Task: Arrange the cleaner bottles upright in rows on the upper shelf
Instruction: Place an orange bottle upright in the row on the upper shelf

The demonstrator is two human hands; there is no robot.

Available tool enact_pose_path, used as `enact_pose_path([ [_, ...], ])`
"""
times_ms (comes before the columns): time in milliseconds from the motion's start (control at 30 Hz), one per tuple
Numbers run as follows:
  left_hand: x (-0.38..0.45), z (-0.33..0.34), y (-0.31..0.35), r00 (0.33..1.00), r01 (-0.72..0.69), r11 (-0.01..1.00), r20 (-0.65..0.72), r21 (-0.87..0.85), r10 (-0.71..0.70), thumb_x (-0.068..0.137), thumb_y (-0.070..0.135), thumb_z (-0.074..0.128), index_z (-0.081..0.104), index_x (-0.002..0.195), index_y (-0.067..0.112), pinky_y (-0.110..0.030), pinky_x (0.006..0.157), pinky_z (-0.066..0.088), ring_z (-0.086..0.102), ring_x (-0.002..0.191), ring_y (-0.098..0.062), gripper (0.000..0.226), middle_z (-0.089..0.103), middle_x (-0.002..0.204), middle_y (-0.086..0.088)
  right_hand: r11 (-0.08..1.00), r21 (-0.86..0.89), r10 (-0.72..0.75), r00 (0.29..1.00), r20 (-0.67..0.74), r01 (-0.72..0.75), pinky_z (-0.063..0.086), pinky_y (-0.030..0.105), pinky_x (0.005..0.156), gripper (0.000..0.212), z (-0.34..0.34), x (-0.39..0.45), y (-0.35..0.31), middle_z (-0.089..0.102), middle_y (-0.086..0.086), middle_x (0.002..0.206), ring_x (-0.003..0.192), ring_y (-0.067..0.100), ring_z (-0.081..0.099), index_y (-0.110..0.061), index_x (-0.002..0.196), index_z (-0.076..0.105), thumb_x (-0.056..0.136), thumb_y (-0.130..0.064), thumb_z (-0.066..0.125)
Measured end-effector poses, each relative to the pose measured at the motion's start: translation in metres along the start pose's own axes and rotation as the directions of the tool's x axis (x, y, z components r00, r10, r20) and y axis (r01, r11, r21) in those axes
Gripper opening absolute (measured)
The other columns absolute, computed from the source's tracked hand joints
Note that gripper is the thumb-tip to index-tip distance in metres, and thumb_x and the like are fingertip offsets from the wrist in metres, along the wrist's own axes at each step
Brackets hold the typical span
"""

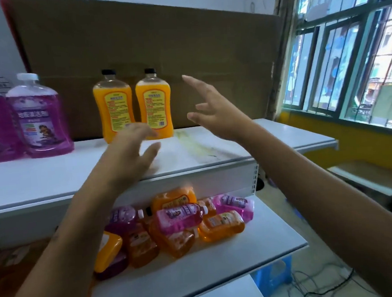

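head view | left hand (130, 150) and right hand (213, 110) hovering over the upper shelf (53, 172), fingers spread, holding nothing | two orange bottles (134, 106) standing upright just beyond the left hand, purple bottles (37, 117) further left | remaining bottles (177, 224) lying heaped on the lower shelf (222, 269), below both hands, upper shelf's edge in between

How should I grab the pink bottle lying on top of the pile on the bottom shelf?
Probably from above, around its middle. The pink bottle lies on its side on top of the pile, white cap pointing right, so its wide body is free, while orange bottles crowd underneath. Both the left hand and right hand are empty.
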State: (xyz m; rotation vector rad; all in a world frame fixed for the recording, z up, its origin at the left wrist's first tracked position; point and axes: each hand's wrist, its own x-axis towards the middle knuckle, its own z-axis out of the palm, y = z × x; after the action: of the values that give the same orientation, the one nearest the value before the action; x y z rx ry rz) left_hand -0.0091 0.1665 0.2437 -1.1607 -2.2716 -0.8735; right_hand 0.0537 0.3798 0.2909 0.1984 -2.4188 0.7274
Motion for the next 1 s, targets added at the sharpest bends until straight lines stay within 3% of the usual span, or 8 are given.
enact_pose_path([
  [100, -0.020, 0.015, 0.043, 0.961, -0.230, 0.944, -0.209, -0.237, 0.182, 0.098, 0.024, 0.047, 0.063, 0.117, 0.012, -0.023, 0.093, 0.046, 0.055, 0.117, -0.010, 0.027, 0.061, 0.124, -0.001, 0.987, 0.160, 0.007, 0.995, -0.104, 0.010, 0.055, 0.028, 0.096, 0.053, -0.028, -0.067, 0.003, 0.045, -0.002, 0.149, 0.117, 0.010, 0.062, -0.030, 0.148, 0.038, 0.100, -0.021, 0.059],
  [200, -0.044, 0.054, 0.073, 0.952, -0.307, 0.838, -0.128, -0.451, 0.279, 0.096, 0.026, 0.046, 0.065, 0.112, 0.014, -0.018, 0.086, 0.048, 0.061, 0.111, -0.011, 0.027, 0.065, 0.115, 0.005, 0.929, 0.366, 0.116, 0.981, -0.153, -0.053, 0.060, 0.030, 0.084, 0.036, -0.041, -0.135, 0.017, 0.063, -0.004, 0.126, 0.106, 0.013, 0.068, -0.023, 0.136, 0.052, 0.100, -0.014, 0.055],
  [367, -0.063, 0.162, 0.052, 0.973, 0.049, 0.844, 0.217, -0.534, 0.081, 0.090, 0.036, 0.054, 0.065, 0.106, 0.033, -0.011, 0.083, 0.044, 0.062, 0.102, -0.002, 0.020, 0.065, 0.106, 0.022, 0.818, 0.518, 0.361, 0.924, -0.124, -0.250, 0.058, 0.032, 0.080, 0.027, -0.012, -0.214, 0.081, 0.071, 0.001, 0.111, 0.099, 0.021, 0.069, -0.018, 0.119, 0.064, 0.095, -0.009, 0.054],
  [467, -0.074, 0.228, 0.026, 0.905, 0.300, 0.847, 0.412, -0.439, -0.106, 0.091, 0.038, 0.057, 0.059, 0.105, 0.045, -0.015, 0.084, 0.045, 0.058, 0.105, 0.004, 0.016, 0.062, 0.108, 0.030, 0.762, 0.478, 0.508, 0.861, -0.021, -0.438, 0.058, 0.029, 0.082, 0.026, 0.026, -0.227, 0.140, 0.072, -0.009, 0.107, 0.097, 0.011, 0.068, -0.033, 0.109, 0.066, 0.093, -0.013, 0.060],
  [567, -0.074, 0.276, 0.009, 0.864, 0.302, 0.926, 0.474, -0.225, -0.167, 0.094, 0.025, 0.061, 0.053, 0.124, 0.032, -0.018, 0.090, 0.039, 0.051, 0.122, -0.012, 0.032, 0.051, 0.130, 0.013, 0.763, 0.369, 0.539, 0.838, 0.090, -0.530, 0.051, 0.015, 0.082, 0.031, 0.068, -0.226, 0.196, 0.068, -0.016, 0.113, 0.102, 0.001, 0.063, -0.029, 0.114, 0.063, 0.093, -0.006, 0.064],
  [667, -0.068, 0.308, -0.008, 0.818, 0.265, 0.964, 0.527, 0.008, -0.229, 0.092, 0.027, 0.063, 0.036, 0.146, 0.018, -0.035, 0.111, 0.035, 0.038, 0.137, -0.020, 0.060, 0.035, 0.152, 0.002, 0.882, 0.132, 0.439, 0.891, 0.118, -0.452, 0.041, 0.009, 0.098, 0.048, 0.110, -0.216, 0.244, 0.056, -0.002, 0.137, 0.123, 0.010, 0.051, -0.019, 0.135, 0.052, 0.091, -0.007, 0.067],
  [800, -0.069, 0.337, -0.029, 0.816, 0.191, 0.970, 0.525, 0.148, -0.241, 0.088, 0.008, 0.065, 0.022, 0.153, 0.013, -0.039, 0.118, 0.021, 0.025, 0.145, -0.023, 0.078, 0.024, 0.159, -0.001, 0.909, -0.258, 0.400, 0.858, 0.322, -0.327, 0.037, 0.052, 0.114, 0.075, 0.167, -0.198, 0.292, 0.032, 0.006, 0.157, 0.143, 0.032, 0.031, -0.023, 0.151, 0.035, 0.086, -0.011, 0.071],
  [1000, -0.073, 0.357, -0.042, 0.874, 0.000, 0.945, 0.458, 0.328, -0.159, 0.086, 0.008, 0.068, 0.019, 0.154, 0.010, -0.036, 0.119, 0.017, 0.023, 0.146, -0.024, 0.084, 0.026, 0.159, -0.006, 0.884, -0.348, 0.416, 0.864, 0.282, -0.312, 0.044, 0.054, 0.108, 0.076, 0.180, -0.182, 0.298, 0.037, 0.007, 0.154, 0.139, 0.037, 0.039, -0.024, 0.150, 0.038, 0.085, -0.019, 0.077],
])
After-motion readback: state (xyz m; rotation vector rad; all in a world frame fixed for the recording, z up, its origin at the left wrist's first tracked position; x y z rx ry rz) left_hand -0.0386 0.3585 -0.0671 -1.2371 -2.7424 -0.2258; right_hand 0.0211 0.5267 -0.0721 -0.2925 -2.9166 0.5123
